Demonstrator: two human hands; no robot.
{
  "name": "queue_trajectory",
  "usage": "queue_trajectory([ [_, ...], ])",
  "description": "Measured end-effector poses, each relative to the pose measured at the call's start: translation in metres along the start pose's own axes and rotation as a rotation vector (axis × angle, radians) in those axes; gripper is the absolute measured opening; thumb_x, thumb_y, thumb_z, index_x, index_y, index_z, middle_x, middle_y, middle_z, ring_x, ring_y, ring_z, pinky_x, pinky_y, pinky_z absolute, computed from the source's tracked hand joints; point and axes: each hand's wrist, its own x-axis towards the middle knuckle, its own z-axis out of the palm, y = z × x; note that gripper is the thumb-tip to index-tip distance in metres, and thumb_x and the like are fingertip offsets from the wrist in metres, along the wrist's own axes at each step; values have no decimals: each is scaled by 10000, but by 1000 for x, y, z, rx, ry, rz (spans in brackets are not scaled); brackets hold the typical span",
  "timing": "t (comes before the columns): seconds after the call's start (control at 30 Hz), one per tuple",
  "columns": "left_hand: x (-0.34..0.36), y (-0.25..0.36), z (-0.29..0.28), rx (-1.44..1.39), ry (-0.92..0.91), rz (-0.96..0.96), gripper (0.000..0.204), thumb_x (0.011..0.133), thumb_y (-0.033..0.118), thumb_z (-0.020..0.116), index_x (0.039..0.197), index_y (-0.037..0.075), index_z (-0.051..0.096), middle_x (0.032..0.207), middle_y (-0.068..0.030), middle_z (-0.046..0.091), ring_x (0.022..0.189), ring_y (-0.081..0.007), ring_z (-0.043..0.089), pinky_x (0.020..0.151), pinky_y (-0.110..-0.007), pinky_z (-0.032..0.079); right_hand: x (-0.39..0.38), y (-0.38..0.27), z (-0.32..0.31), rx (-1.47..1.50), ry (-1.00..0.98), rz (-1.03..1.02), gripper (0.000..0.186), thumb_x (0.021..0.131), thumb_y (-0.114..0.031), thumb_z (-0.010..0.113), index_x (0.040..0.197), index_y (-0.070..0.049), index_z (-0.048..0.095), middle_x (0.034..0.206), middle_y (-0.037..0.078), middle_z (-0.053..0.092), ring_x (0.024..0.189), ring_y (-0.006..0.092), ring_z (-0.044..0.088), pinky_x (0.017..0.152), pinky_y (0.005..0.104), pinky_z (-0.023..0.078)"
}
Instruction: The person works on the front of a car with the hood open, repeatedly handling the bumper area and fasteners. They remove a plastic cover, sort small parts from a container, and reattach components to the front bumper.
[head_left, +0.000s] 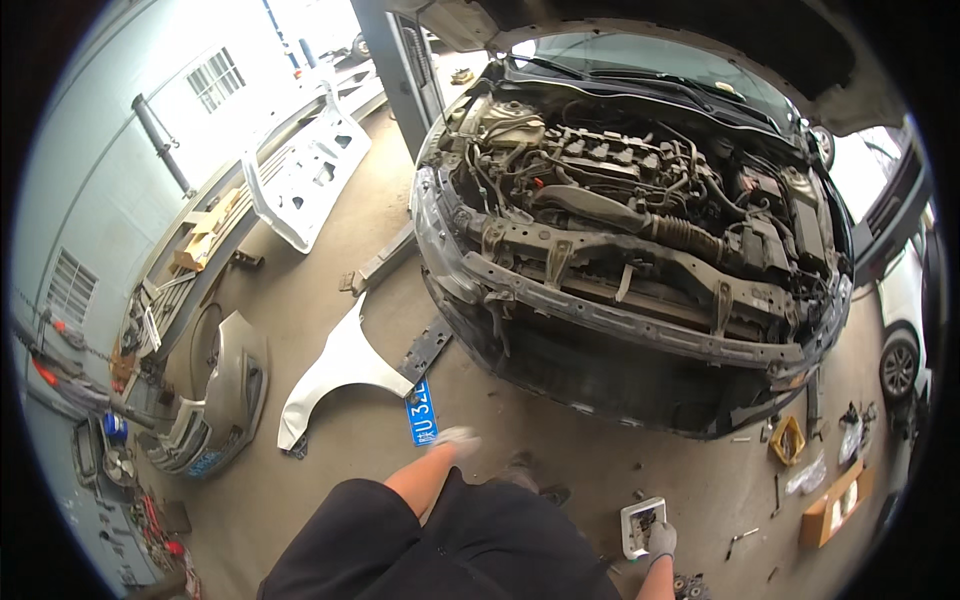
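My right hand [661, 541], in a grey glove, is closed on the right rim of a small white tray [629, 530]. Dark small parts lie inside the tray, too small to name. My left hand [457, 441], in a pale glove, is smeared by motion, so its fingers cannot be made out. It is nearest to a blue licence plate [423, 425] on the floor. Beyond the plate lies a white fender panel [345, 372]. Ahead stands a car [640, 300] with its hood raised, its engine bay exposed and its front bumper off.
A removed bumper [225, 400] lies at the left, and a white door shell [305, 175] leans farther back. A lift post [400, 75] rises beside the car. On the floor at right are a cardboard box [836, 506], a yellow container [787, 440] and a ratchet-like tool [741, 541].
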Motion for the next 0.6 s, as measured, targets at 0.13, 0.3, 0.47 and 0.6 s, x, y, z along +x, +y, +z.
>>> queue_trajectory([
  [0.13,-28,-168,56,-197,23,-517,480,887,358,559,1234,68,720,1332,-155,672,1247,-282,652,1016,-431,513,17,-55,5,-55,-48,-99,308,873,-213,564,949,42,717,790,145,706,682,216,668,649,377,526],
  [0.3,-14,-275,143,-227,-219,-319,295,941,277,554,1021,76,754,985,-107,762,869,-212,739,688,-373,585,56,-38,65,-389,-191,-98,312,887,-235,549,945,20,719,821,154,724,738,255,697,696,427,548],
  [0.47,11,-197,51,-642,-154,-482,379,928,341,523,1050,59,746,1037,-145,753,909,-272,731,786,-406,577,-40,-144,127,-253,-218,55,213,888,-162,566,762,-14,652,646,98,649,563,219,652,481,380,514],
  [0.6,82,-183,-57,-576,217,-163,451,901,380,508,1104,55,746,1196,-226,703,1139,-382,664,985,-453,514,52,-96,156,-376,-187,-24,211,915,-180,565,944,8,658,808,118,685,611,228,656,507,389,525],
])
